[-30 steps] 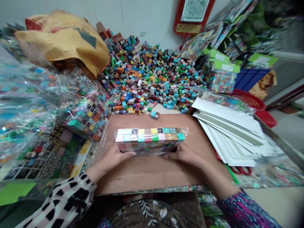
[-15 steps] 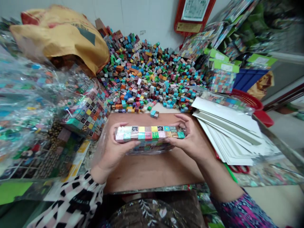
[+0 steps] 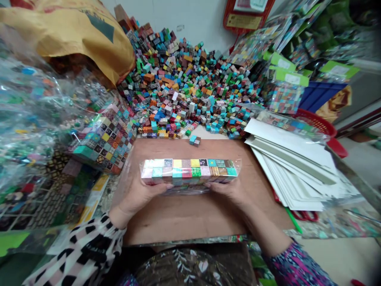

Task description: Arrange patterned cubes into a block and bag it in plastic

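Left grip (image 3: pixel 139 197) and right grip (image 3: pixel 228 190) are closed on the two ends of the wrapped block pack (image 3: pixel 190 169), which is held from its near side over the brown surface (image 3: pixel 190 218); whether it is lifted cannot be told. Beyond the pack, a small pair of cubes (image 3: pixel 193 139) is seen, backed by a heap of blocks (image 3: pixel 184 89). To the pack's right, white cards (image 3: pixel 282 169) are piled.

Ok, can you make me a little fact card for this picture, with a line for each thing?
Left grip: holds the left end of the pack, thumb in front
Right grip: holds its right end, thumb in front
Pack: colourful squares in clear wrap
Board: brown, below the pack
Blocks: big mixed heap behind the board
Cards: white stack, right side
Sack: yellow, back left
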The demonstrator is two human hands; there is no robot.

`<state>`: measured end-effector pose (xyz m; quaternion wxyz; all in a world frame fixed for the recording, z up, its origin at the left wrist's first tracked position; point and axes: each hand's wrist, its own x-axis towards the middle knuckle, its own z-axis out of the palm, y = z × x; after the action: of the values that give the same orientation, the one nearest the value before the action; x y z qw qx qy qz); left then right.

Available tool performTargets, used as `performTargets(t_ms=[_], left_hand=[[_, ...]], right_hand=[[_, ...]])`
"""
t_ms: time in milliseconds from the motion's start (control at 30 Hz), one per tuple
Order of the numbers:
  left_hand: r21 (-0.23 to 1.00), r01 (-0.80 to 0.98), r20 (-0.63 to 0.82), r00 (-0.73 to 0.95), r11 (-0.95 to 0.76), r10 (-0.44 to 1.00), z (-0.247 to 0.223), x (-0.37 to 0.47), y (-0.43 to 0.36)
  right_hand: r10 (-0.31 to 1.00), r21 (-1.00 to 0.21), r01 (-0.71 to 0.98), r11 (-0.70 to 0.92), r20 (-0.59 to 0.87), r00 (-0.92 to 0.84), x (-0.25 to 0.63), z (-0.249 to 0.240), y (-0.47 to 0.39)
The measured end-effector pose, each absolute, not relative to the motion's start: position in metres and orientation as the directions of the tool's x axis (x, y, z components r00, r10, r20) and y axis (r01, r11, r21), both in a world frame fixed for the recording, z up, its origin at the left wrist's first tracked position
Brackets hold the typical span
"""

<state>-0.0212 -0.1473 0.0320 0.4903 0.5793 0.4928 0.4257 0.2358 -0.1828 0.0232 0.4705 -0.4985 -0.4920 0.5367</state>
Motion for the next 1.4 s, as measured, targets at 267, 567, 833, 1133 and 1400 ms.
performTargets(t_ms=[267,567,833,1133,1400], left_hand=[[0.938,0.347,-0.094,0.217,0.013,0.972,0.030,-0.028,-0.150],[0.922,0.387,-0.112,0.318,-0.021,0.941,0.018,-0.035,-0.149],[0.882,0.458,-0.058,0.335,-0.108,0.941,0.025,-0.036,-0.148],[0.790,0.581,-0.101,0.436,-0.194,0.894,0.025,-0.039,-0.150],[0.759,0.623,-0.091,0.390,-0.189,0.916,0.019,-0.040,-0.152]], right_hand=[[0.984,-0.995,-0.031,-0.094,-0.088,-0.153,0.238,0.008,-0.182],[0.982,-0.990,0.087,-0.114,-0.126,-0.141,0.245,-0.007,-0.181],[0.986,-0.979,0.190,-0.074,-0.100,-0.132,0.247,-0.009,-0.183],[0.972,-0.973,0.227,-0.048,-0.098,-0.213,0.254,0.001,-0.182],[0.982,-0.927,0.375,0.023,-0.050,-0.183,0.255,-0.007,-0.181]])
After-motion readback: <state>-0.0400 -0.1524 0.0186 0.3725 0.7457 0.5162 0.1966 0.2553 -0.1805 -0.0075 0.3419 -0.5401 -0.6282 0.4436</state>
